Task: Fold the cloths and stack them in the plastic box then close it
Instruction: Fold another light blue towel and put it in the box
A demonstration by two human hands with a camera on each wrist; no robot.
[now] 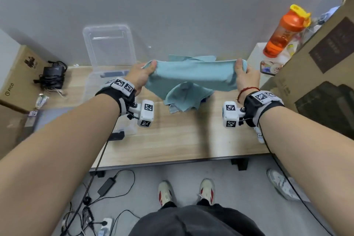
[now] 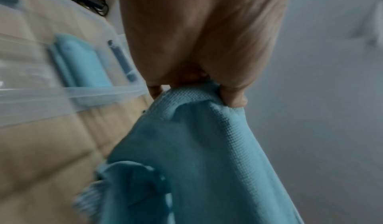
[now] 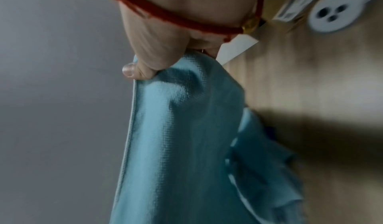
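Observation:
A light blue cloth (image 1: 193, 74) is stretched in the air above the wooden table (image 1: 172, 140). My left hand (image 1: 142, 75) pinches its left corner (image 2: 186, 99). At the other end my right hand (image 1: 246, 74) pinches the right corner (image 3: 186, 73). Under the held cloth lies a heap of more blue cloths (image 1: 188, 99). The clear plastic box (image 1: 107, 105) stands on the table to the left, partly behind my left forearm. A folded blue cloth (image 2: 82, 63) lies inside it. Its clear lid (image 1: 109, 44) leans upright against the wall.
A brown Pico carton (image 1: 17, 76) and a black charger with cables (image 1: 52, 75) sit at the far left. An orange bottle (image 1: 283, 32) stands on a white block at the back right. A large cardboard box (image 1: 321, 67) fills the right side.

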